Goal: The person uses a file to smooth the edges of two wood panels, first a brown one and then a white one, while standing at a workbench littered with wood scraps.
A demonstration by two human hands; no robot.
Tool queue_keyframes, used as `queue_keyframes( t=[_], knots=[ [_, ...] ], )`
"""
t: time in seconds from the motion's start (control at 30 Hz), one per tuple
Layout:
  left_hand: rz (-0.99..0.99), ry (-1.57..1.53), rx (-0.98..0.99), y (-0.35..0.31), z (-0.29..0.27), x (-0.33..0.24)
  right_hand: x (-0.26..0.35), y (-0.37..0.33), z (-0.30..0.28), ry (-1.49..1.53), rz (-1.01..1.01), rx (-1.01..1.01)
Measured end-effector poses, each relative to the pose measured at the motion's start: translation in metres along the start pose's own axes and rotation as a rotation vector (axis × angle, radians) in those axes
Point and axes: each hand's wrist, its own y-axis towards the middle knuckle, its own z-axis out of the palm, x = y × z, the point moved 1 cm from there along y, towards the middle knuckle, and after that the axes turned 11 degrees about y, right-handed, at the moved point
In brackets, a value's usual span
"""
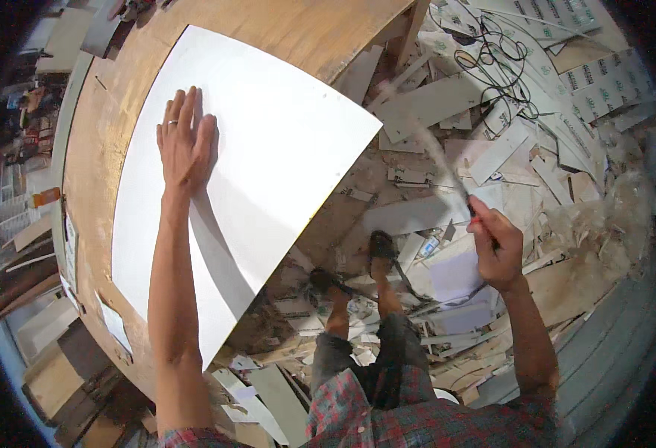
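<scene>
A large white sheet lies on the wooden worktable, its right edge overhanging the tabletop. My left hand rests flat on the sheet's upper left part, fingers stretched out, with a ring on one of them. Off to the right, above the littered floor, my right hand is closed round the red and black handle of a long, thin tool. Its pale shaft points up and left and is smeared by motion, so its exact kind cannot be made out. The tool is apart from the sheet.
Bare wood of the worktable shows beyond the sheet. Offcuts and scraps cover the floor around my feet. A tangled black cable lies at the far right. Boards are stacked at the lower left, beside the table.
</scene>
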Motion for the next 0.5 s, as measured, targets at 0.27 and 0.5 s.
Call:
queue_keyframes(
  t=[0.27,0.5],
  knots=[
    [0.609,-0.422,0.098,0.028,-0.029,-0.161,-0.052,-0.036,0.067,0.590,0.516,-0.249],
    [0.683,-0.329,0.239,0.039,-0.036,-0.180,-0.095,-0.074,0.094,0.688,0.547,-0.264]
  ],
)
